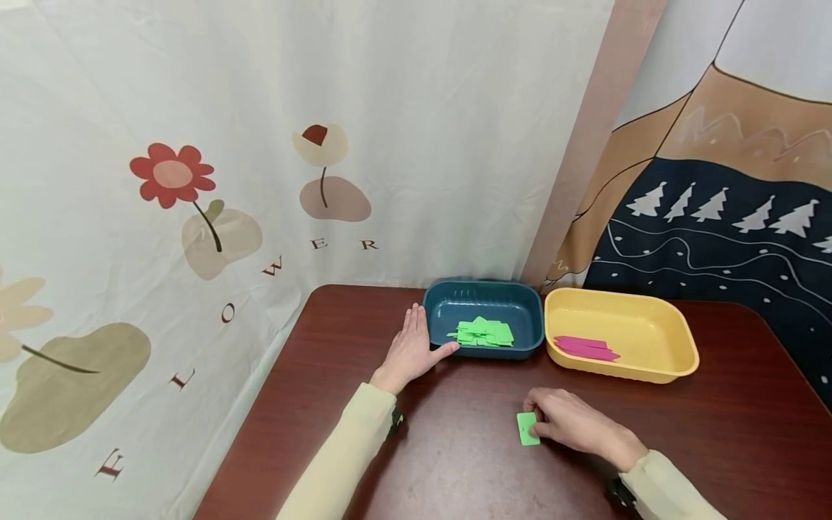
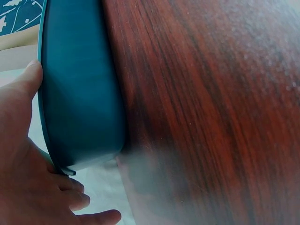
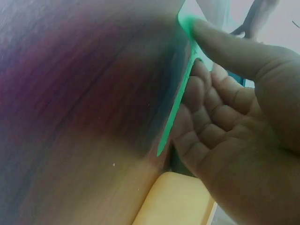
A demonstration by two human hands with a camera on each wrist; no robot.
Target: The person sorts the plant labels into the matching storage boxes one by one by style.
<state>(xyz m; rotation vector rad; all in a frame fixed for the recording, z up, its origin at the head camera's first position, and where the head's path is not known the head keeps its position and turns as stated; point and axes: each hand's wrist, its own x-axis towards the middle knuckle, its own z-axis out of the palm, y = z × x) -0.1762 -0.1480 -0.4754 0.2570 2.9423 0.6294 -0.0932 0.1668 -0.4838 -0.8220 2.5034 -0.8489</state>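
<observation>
My right hand (image 1: 575, 421) pinches a small green card (image 1: 527, 429) over the table, in front of the two bins. In the right wrist view the thumb presses on the green card (image 3: 174, 115), which shows nearly edge-on with the curled fingers behind it. My left hand (image 1: 416, 347) rests at the near left corner of a dark blue plastic bin (image 1: 484, 353), fingers straight along its side and thumb at the front rim. Inside that bin lies a loose pile of green cards (image 1: 484, 332). The left wrist view shows the thumb (image 2: 30, 77) touching the rim.
To the right of the blue bin stands a yellow bin (image 1: 637, 373), close beside it, with several magenta pieces (image 1: 585, 347) at its left. Both bins sit near the back of the dark reddish-brown table (image 1: 442, 448). A printed curtain (image 1: 422, 144) hangs behind the table.
</observation>
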